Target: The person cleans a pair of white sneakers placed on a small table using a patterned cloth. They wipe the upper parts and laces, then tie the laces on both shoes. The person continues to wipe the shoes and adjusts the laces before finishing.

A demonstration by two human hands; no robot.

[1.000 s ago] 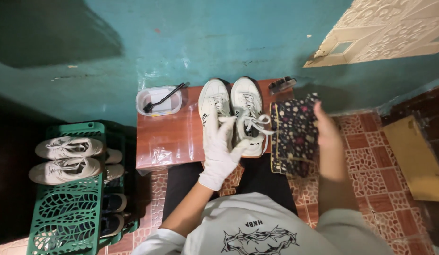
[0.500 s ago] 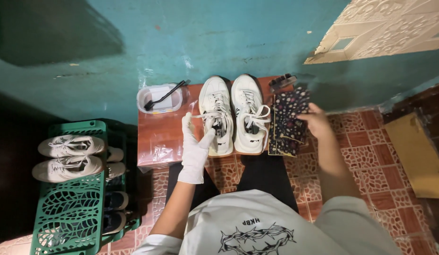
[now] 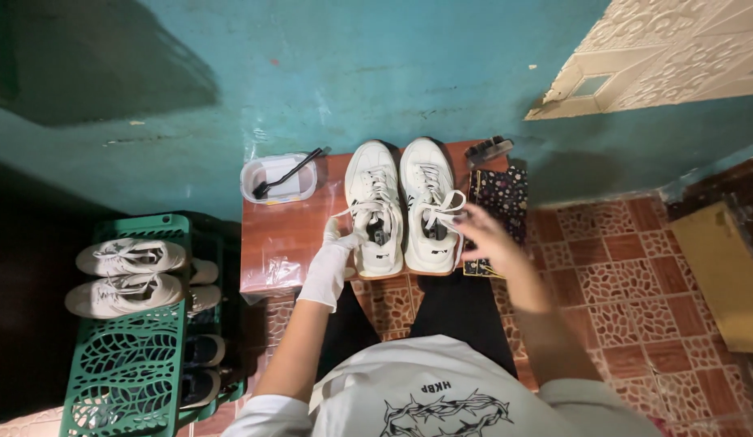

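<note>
Shoes (image 3: 402, 206) sit side by side on the little red table (image 3: 283, 235), toes toward the teal wall (image 3: 231, 81). I look down at both of them from above. The two shoes are white and look quite clean, and both have their laces in. The laces are not tied. They lie loose over the tongues, and one end hangs off the side of the right shoe. So I think the lace work on this pair is partly done, and the tying is what is left.

My left hand (image 3: 337, 247) wears a white glove. It rests on the near side of the left shoe, by the heel, with the fingers curled around the edge. It is holding the shoe in place. The arm comes up from below, bent at the elbow.

My right hand (image 3: 481, 235) is bare. It is just beside the right shoe, near the loose lace end. The fingers are spread a little. It is blurred, so I cannot tell if it pinches the lace or holds nothing.

A clear tub (image 3: 277, 178) with a black brush in it stands at the far left of the table. A dark spotted cloth (image 3: 499, 202) lies at the right. A green rack (image 3: 137, 356) with more shoes stands on the floor to the left.
</note>
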